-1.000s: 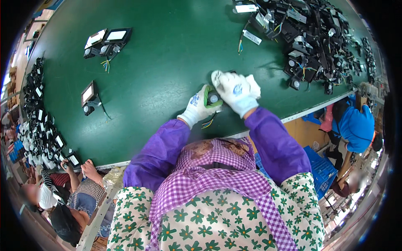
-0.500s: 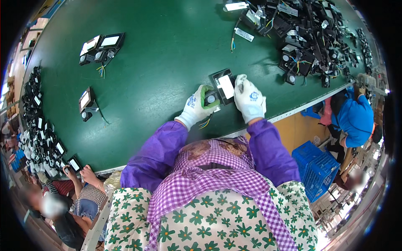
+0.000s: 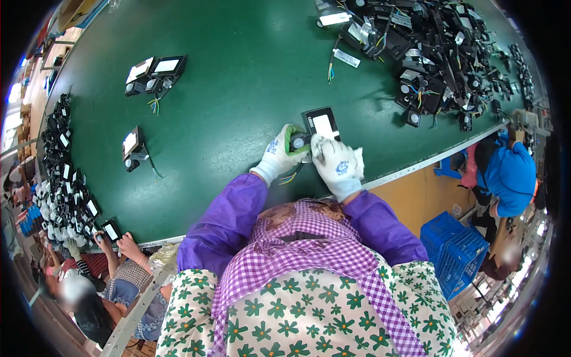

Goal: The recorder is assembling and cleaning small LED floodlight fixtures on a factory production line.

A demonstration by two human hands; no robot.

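My left hand, in a white glove with green palm, is closed around the round-ended part of a black electrical box. This flat box has a white label and lies tilted away from me, over the near part of the table. Yellow and blue wires stick out below my left hand. My right hand, also gloved, has its fingers curled together over the label's lower end. What sits between those fingertips is hidden.
Similar boxes lie on the green table at far left, with another nearer. A large heap of black boxes covers the far right; a row lines the left edge. A blue crate stands right, people at both sides.
My right hand has moved left and nearer, from beside the box's right edge onto the label's lower end. My left hand keeps its hold.
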